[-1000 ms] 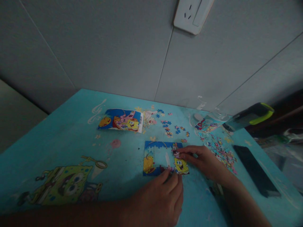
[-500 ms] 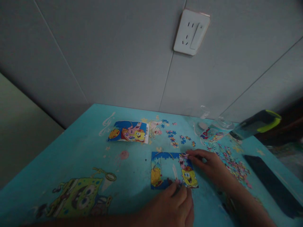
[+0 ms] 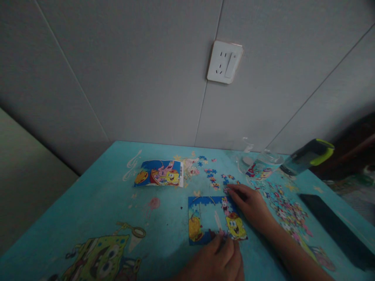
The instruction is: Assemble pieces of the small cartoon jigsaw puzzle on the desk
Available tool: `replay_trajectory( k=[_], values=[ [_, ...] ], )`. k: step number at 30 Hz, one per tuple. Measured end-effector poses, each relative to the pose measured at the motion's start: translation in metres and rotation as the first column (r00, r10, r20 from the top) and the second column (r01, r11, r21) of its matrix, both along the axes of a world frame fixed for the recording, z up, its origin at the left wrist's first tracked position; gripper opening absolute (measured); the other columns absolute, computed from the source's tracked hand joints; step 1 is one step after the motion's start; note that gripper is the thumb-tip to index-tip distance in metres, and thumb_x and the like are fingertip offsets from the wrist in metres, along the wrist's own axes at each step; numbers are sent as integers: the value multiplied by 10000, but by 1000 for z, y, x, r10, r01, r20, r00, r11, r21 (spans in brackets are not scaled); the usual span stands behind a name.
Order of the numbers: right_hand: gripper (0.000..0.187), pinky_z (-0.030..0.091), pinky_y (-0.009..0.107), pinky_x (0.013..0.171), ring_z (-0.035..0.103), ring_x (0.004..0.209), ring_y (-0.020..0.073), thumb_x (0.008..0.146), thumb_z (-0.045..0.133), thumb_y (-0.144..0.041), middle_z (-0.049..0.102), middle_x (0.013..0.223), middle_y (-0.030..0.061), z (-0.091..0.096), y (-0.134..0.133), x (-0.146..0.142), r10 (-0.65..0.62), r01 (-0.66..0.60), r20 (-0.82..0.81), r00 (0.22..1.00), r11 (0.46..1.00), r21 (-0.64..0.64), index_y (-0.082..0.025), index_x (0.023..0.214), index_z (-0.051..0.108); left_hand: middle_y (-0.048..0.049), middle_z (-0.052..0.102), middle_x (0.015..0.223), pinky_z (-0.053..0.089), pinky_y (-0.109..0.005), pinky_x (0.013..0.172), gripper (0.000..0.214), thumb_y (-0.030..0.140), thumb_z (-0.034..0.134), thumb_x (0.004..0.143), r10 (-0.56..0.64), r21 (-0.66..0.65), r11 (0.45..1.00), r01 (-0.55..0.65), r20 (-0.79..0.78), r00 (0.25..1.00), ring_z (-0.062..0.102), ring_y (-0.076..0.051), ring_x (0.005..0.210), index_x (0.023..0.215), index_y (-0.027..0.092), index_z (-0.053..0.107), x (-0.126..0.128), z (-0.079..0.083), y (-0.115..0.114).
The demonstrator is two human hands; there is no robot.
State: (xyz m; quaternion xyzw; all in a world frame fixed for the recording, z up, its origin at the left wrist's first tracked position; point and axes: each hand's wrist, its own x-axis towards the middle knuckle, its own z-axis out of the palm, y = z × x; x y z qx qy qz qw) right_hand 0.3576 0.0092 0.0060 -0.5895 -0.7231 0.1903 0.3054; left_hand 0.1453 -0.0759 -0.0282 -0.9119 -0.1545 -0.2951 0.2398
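A partly joined jigsaw puzzle [image 3: 194,228] lies on the table as a rectangular border around an open middle, with a yellow cartoon face at its right. My left hand [image 3: 219,257] is at its lower edge, fingers curled together and pressed on the bottom pieces, which they partly cover. Just above the upper right corner, my right hand [image 3: 249,201] has thumb and forefinger closed on what looks like a small puzzle piece [image 3: 226,190], mostly hidden by the fingertips. Loose puzzle pieces [image 3: 215,185] lie beyond that hand.
A picture card [image 3: 159,173] showing cartoon figures lies at the back left. A heap of pieces [image 3: 288,208] spreads at right, beside a dark flat strip [image 3: 334,228]. Behind stand a clear tub [image 3: 263,168], a transparent container [image 3: 244,156] and a tilted bottle [image 3: 304,158].
My right hand has shifted from the puzzle's upper right corner to just beyond its top edge, nearer the loose pieces. My left hand stays at the lower edge. The camera view has tilted up slightly.
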Motion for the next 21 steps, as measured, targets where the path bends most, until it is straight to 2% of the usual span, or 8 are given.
replay_trajectory(
  k=[3, 6, 8, 10, 12, 15, 18, 21],
  values=[
    [309, 569, 402, 834, 722, 936, 255, 987, 583, -406, 771, 1100, 75, -4, 0, 5, -8, 8, 28, 1000, 1000, 29, -257, 1199, 752, -116, 726, 1165, 545, -373, 890, 232, 245, 541, 1004, 8, -6, 1000, -9, -36, 999, 663, -240, 1052, 1101, 106, 699, 0, -1, 0],
    [300, 558, 377, 752, 702, 824, 234, 1004, 550, -388, 756, 1003, 79, -3, -1, 5, -22, 18, 56, 998, 997, 77, -235, 1172, 746, -125, 718, 1191, 536, -389, 913, 247, 254, 537, 1015, 4, -13, 1000, -5, -59, 998, 665, -239, 1053, 1124, 98, 694, -1, 1, -1],
    [275, 548, 372, 778, 694, 849, 232, 1012, 533, -356, 740, 991, 83, 2, 3, -3, -12, 0, 87, 996, 991, 135, -226, 1121, 749, -135, 716, 1201, 530, -397, 914, 265, 261, 507, 1034, -2, -13, 1000, 1, -66, 998, 666, -237, 1043, 1123, 95, 692, -1, 1, -1],
    [252, 532, 373, 873, 689, 960, 239, 1012, 534, -318, 729, 1045, 90, 9, 13, -21, 45, -70, 138, 989, 981, 182, -228, 1108, 749, -133, 717, 1205, 524, -393, 914, 273, 261, 496, 1037, -1, -20, 1000, 0, -71, 997, 662, -237, 1046, 1132, 97, 693, 0, 1, 0],
    [252, 508, 363, 938, 678, 1019, 233, 1008, 548, -292, 722, 1091, 88, 17, 29, -46, 164, -198, 220, 962, 970, 143, -238, 1158, 743, -123, 722, 1193, 516, -391, 921, 283, 269, 497, 1032, 10, -37, 999, -12, -49, 999, 659, -244, 1052, 1136, 100, 699, 0, 3, 0],
    [280, 504, 356, 909, 677, 991, 241, 952, 653, -314, 728, 1079, 109, 23, 58, -82, 175, -202, 291, 940, 977, 65, -201, 1198, 728, -113, 723, 1178, 502, -393, 918, 320, 310, 474, 1043, 12, -75, 997, -14, -25, 1000, 654, -253, 1056, 1142, 110, 703, -2, 8, -1],
    [218, 495, 346, 857, 675, 925, 235, 930, 691, -365, 735, 1015, 115, 22, 82, -102, 181, -195, 298, 937, 981, 18, -188, 1037, 759, -135, 697, 1227, 488, -400, 921, 390, 367, 430, 1065, -10, -147, 989, -5, -102, 995, 640, -262, 1091, 1184, 102, 690, -5, 18, -6],
    [207, 474, 315, 778, 665, 862, 220, 913, 715, -379, 742, 940, 108, 22, 96, -107, 187, -182, 287, 940, 982, -42, -175, 917, 754, -174, 650, 1308, 451, -469, 1003, 425, 369, 431, 1063, 25, -238, 969, -66, -167, 986, 608, -314, 1175, 1251, 65, 660, -8, 29, -13]
  ],
)
